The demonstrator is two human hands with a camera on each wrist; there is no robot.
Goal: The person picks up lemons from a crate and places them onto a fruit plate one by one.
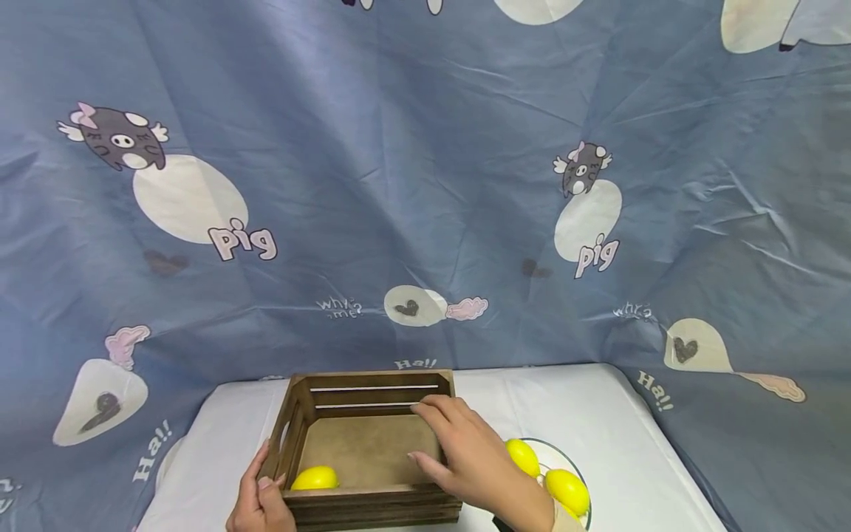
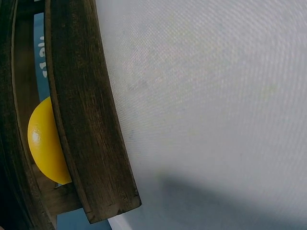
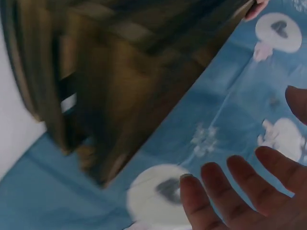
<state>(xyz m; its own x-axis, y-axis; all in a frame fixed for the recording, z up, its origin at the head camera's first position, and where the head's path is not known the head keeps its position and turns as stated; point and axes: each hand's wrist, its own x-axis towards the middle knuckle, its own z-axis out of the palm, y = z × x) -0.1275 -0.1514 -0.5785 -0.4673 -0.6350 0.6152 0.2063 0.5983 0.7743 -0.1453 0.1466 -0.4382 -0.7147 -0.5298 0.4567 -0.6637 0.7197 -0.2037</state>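
Left hand (image 1: 261, 502): grips the wooden crate's (image 1: 367, 510) near-left corner
Right hand (image 1: 468, 458): fingers spread and relaxed — hovering over the crate's right side
Crate: on the white surface (image 1: 598, 414), one lemon (image 1: 315, 478) inside
Plate (image 1: 577, 469): just right — two lemons (image 1: 566, 490)

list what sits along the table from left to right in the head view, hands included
left hand gripping the crate's left wall → lemon inside the wooden crate → right hand open over the crate's right side → lemon on the plate → second plate lemon
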